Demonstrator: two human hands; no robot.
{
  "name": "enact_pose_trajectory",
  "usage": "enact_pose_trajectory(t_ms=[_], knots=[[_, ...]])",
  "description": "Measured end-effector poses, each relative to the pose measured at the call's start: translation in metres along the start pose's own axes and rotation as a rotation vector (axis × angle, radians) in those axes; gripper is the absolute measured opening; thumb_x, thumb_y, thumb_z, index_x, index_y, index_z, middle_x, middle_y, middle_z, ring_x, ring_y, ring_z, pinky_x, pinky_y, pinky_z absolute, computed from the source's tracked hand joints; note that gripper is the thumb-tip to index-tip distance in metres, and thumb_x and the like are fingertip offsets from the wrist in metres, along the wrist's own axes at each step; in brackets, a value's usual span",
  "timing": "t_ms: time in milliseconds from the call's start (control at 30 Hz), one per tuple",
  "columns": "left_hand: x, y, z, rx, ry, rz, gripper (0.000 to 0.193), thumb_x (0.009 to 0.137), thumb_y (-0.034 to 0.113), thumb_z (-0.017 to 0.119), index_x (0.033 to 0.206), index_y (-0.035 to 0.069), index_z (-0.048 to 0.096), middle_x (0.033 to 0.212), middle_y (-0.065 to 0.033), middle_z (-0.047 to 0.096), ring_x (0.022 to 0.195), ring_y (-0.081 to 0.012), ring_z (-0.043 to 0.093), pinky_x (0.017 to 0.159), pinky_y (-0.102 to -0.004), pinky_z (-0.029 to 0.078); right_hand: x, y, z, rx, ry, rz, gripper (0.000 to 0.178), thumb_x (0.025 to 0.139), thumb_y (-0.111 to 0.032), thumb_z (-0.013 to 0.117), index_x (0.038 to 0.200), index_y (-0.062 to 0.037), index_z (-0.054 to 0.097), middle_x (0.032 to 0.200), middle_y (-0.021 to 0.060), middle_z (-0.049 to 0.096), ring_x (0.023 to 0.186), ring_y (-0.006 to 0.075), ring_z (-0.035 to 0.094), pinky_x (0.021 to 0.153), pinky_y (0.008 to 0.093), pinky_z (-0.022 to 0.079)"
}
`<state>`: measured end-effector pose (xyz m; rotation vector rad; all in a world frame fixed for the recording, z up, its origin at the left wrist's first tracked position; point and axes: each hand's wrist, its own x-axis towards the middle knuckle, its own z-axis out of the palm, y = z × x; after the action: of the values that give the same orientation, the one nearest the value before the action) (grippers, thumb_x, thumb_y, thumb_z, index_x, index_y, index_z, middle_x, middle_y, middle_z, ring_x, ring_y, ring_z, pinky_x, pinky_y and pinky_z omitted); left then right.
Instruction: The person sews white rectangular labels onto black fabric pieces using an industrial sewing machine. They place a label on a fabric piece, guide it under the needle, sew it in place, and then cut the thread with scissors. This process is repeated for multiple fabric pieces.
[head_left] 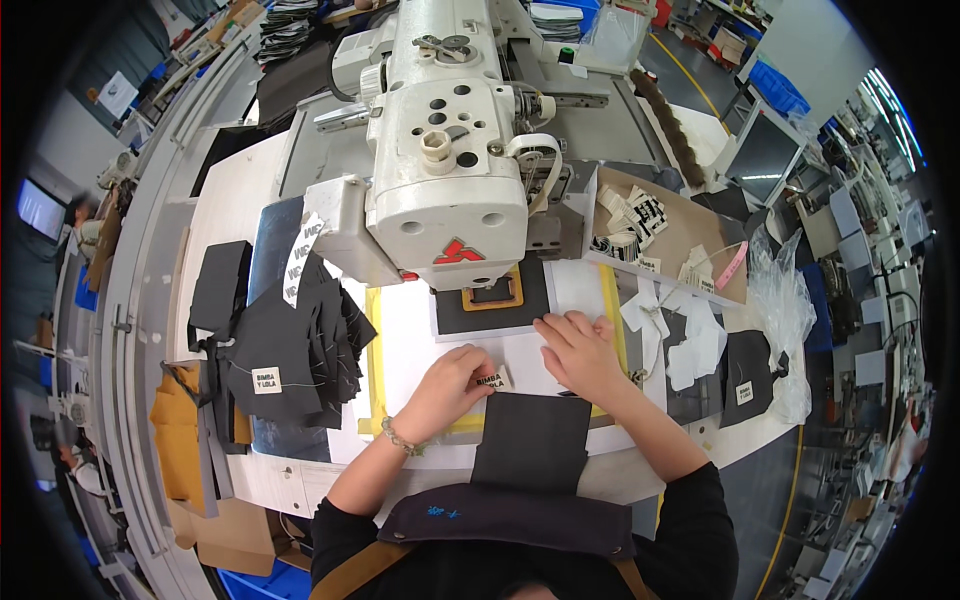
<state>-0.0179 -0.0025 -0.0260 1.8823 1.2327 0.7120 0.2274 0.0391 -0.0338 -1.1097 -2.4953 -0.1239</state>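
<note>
Head view: label held over pale table; grey floor alongside.

Strip lights glow at right, and yellow lines mark the grey floor.

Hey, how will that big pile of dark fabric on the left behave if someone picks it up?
The dark fabric pile will probably sag, as its pieces look thin. It may slide apart, since its layers are fanned unevenly. The white strip over its upper end might slip off, as it seems merely laid there.
</note>
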Motion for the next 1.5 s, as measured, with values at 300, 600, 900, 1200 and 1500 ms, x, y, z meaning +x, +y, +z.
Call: enact_pose_trajectory(t_ms=[300,600,900,1200,1500], knots=[[0.004,0.009,-0.009,0.053,-0.017,0.011,0.028,0.071,0.002,0.078,0.093,0.007,0.061,0.082,-0.0006,0.065,0.076,-0.0181,0.061,0.075,-0.0318,0.045,0.023,-0.01,-0.013,0.354,-0.12,0.01,0.029,0.083,-0.029,0.072,0.105,-0.0121,0.066,0.102,0.0,0.062,0.102,0.0183,0.055,0.085,0.0372,0.033],[-0.002,0.001,-0.004,0.18,0.18,0.154,0.02,0.071,0.002,0.077,0.084,0.012,0.065,0.079,0.0023,0.065,0.08,-0.0197,0.061,0.08,-0.0331,0.041,0.035,-0.032,-0.007,1.174,-0.476,0.362,0.037,0.088,-0.016,0.072,0.118,-0.0053,0.053,0.093,0.0066,0.063,0.081,0.0151,0.063,0.074,0.0289,0.049],[0.005,0.006,-0.015,0.19,0.284,0.257,0.035,0.07,0.004,0.079,0.102,0.009,0.066,0.099,-0.0057,0.068,0.093,-0.0239,0.064,0.085,-0.036,0.047,0.047,-0.017,0.025,1.599,-0.413,0.452,0.026,0.087,-0.003,0.069,0.11,-0.0016,0.058,0.087,0.0014,0.065,0.08,0.0067,0.061,0.071,0.0226,0.048],[0.013,0.004,-0.02,0.302,0.191,0.113,0.046,0.074,0.014,0.077,0.116,0.006,0.06,0.121,-0.0107,0.061,0.108,-0.0244,0.059,0.087,-0.0358,0.045,0.094,0.028,0.032,1.285,-0.403,0.485,0.013,0.087,-0.005,0.067,0.099,0.0017,0.066,0.084,0.0032,0.066,0.069,0.007,0.06,0.056,0.0223,0.048],[0.023,-0.009,-0.003,0.734,0.2,0.298,0.056,0.077,0.032,0.074,0.123,0.002,0.058,0.131,-0.0169,0.057,0.115,-0.0274,0.054,0.092,-0.0384,0.042,0.112,0.037,0.054,1.086,-0.309,0.507,0.019,0.079,-0.008,0.071,0.091,0.0072,0.07,0.077,0.0128,0.071,0.055,0.0135,0.064,0.049,0.0257,0.051]])
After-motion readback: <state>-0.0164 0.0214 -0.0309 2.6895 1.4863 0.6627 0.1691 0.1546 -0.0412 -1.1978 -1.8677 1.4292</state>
